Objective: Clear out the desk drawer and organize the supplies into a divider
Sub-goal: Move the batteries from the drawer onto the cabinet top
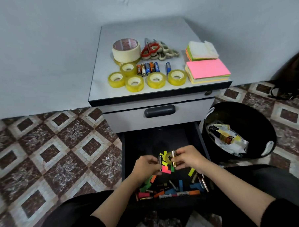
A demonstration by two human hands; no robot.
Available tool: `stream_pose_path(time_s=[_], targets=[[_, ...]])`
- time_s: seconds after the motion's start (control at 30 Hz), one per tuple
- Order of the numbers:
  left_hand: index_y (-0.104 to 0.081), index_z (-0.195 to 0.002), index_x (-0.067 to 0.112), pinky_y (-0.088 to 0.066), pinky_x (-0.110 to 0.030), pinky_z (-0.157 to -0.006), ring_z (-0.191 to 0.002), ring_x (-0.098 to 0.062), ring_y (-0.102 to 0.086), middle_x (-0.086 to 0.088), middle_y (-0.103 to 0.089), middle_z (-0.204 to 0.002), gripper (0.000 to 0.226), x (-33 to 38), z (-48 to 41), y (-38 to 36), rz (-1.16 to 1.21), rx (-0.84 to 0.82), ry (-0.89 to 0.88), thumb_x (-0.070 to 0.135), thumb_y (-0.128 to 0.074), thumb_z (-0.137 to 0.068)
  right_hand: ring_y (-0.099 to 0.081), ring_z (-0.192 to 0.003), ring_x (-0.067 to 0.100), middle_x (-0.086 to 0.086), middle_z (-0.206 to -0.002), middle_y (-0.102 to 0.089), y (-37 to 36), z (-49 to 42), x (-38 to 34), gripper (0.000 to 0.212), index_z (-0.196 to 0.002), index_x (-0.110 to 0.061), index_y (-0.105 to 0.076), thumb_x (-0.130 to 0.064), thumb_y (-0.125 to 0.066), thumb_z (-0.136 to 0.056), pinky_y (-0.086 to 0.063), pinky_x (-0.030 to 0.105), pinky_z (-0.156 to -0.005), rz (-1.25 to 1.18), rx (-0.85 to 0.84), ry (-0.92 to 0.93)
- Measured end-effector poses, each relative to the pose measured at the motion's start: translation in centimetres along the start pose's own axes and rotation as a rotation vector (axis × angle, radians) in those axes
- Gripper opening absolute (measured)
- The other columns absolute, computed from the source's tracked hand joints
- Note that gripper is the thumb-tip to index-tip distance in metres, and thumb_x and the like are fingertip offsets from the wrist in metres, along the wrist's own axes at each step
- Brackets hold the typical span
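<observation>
The lower drawer [163,138] of the grey cabinet stands pulled out, its dark floor strewn with coloured paper slips [165,170], batteries [202,181] and a marker [183,193]. My left hand [145,166] pinches a dark battery [159,161] over the drawer. My right hand [187,159] holds a gold battery [173,158] upright beside it. A small clear tape roll [168,158] lies between the hands. On the cabinet top [107,38] sit tape rolls [155,79], a masking tape roll [126,50], a row of batteries [147,68], scissors [150,49] and sticky-note pads [207,70].
A black bin [239,109] with paper waste stands right of the drawer. The upper drawer [160,116] is closed. Patterned tile floor lies to the left. My knees in dark trousers flank the drawer front. A dark bag sits at the far right.
</observation>
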State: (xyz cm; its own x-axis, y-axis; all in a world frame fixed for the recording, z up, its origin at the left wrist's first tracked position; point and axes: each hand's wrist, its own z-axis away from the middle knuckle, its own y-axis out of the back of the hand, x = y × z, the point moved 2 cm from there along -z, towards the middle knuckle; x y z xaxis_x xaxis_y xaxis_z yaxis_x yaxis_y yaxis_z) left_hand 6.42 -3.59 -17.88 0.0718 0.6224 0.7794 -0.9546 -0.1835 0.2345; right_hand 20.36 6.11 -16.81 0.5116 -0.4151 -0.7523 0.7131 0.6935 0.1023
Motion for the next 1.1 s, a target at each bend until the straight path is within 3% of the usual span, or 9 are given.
stream_pose_path(time_s=[0.1,0.23,0.3,0.43,0.5,0.63,0.83,0.93,1.1], targets=[[-0.061,-0.073,0.006,-0.058,-0.029,-0.074,-0.070,-0.019,-0.067,-0.009,-0.063,-0.076,0.014,2.1,1.2,0.7,0.135,-0.045,-0.051,-0.004,-0.063,-0.082,-0.066,-0.076,0.020,0.013,-0.086,-0.066,0.6,1.4,-2.1,0.012,-0.088,-0.002,-0.065,0.008,-0.062,-0.082,-0.058,0.025,-0.060,-0.026,0.001,0.057],[-0.062,-0.078,0.008,-0.051,-0.015,-0.058,-0.065,-0.011,-0.062,-0.002,-0.062,-0.074,0.008,5.4,2.9,1.2,0.160,-0.041,-0.101,0.004,-0.064,-0.085,-0.064,-0.077,0.019,0.012,-0.094,-0.063,1.5,3.3,-5.2,0.017,-0.096,-0.001,-0.065,0.009,-0.062,-0.083,-0.058,0.023,-0.058,-0.063,0.017,0.161],[-0.063,-0.076,0.011,-0.047,-0.015,-0.058,-0.063,-0.007,-0.057,0.001,-0.059,-0.069,0.009,6.8,3.2,1.5,0.133,-0.032,-0.148,0.007,-0.065,-0.084,-0.063,-0.077,0.019,0.012,-0.095,-0.063,1.9,4.1,-6.8,0.019,-0.100,0.000,-0.064,0.008,-0.061,-0.083,-0.057,0.022,-0.056,-0.067,0.023,0.199],[-0.065,-0.075,0.011,-0.047,-0.018,-0.062,-0.062,-0.008,-0.055,0.000,-0.060,-0.067,0.009,10.8,4.0,2.7,0.124,0.015,-0.217,0.007,-0.067,-0.083,-0.060,-0.063,0.019,0.011,-0.080,-0.060,3.4,5.6,-10.6,0.028,-0.103,-0.006,-0.060,0.009,-0.065,-0.080,-0.053,0.022,-0.046,-0.087,0.063,0.309],[-0.064,-0.082,0.010,-0.050,-0.017,-0.061,-0.058,-0.008,-0.056,-0.004,-0.062,-0.070,0.006,13.4,4.5,3.6,0.136,0.062,-0.276,0.004,-0.067,-0.082,-0.058,-0.056,0.017,0.011,-0.076,-0.061,4.3,6.2,-12.4,0.032,-0.102,-0.011,-0.058,0.009,-0.066,-0.079,-0.051,0.023,-0.043,-0.085,0.085,0.371],[-0.061,-0.105,0.015,-0.056,-0.025,-0.068,-0.061,-0.015,-0.060,-0.009,-0.065,-0.074,0.029,18.3,4.6,5.6,0.136,0.181,-0.373,0.001,-0.069,-0.080,-0.058,-0.047,0.016,0.010,-0.064,-0.060,6.0,7.0,-15.5,0.026,-0.093,-0.008,-0.057,0.011,-0.066,-0.078,-0.051,0.024,-0.042,-0.101,0.137,0.447],[-0.064,-0.109,0.010,-0.058,-0.023,-0.062,-0.061,-0.017,-0.063,-0.018,-0.066,-0.092,0.035,25.3,1.6,7.2,-0.045,0.327,-0.420,-0.001,-0.071,-0.076,-0.057,-0.053,0.021,0.016,-0.071,-0.060,7.7,7.4,-17.5,0.024,-0.094,-0.005,-0.059,0.011,-0.067,-0.077,-0.051,0.023,-0.043,-0.134,0.156,0.502],[-0.064,-0.113,0.013,-0.052,-0.015,-0.053,-0.055,-0.012,-0.058,-0.014,-0.067,-0.097,0.038,28.1,0.3,7.0,-0.274,0.428,-0.492,0.005,-0.068,-0.076,-0.056,-0.053,0.021,0.015,-0.071,-0.059,8.4,7.1,-17.6,0.024,-0.095,-0.005,-0.061,0.010,-0.068,-0.077,-0.052,0.024,-0.045,-0.127,0.161,0.505],[-0.066,-0.113,0.018,-0.054,-0.032,-0.083,-0.093,-0.023,-0.064,-0.009,-0.064,-0.116,0.039,30.7,-1.3,6.6,-0.653,0.460,-0.486,0.015,-0.068,-0.074,-0.057,-0.051,0.018,0.013,-0.065,-0.058,9.2,7.1,-18.1,0.023,-0.093,-0.005,-0.061,0.012,-0.067,-0.077,-0.054,0.024,-0.047,-0.130,0.153,0.531]])
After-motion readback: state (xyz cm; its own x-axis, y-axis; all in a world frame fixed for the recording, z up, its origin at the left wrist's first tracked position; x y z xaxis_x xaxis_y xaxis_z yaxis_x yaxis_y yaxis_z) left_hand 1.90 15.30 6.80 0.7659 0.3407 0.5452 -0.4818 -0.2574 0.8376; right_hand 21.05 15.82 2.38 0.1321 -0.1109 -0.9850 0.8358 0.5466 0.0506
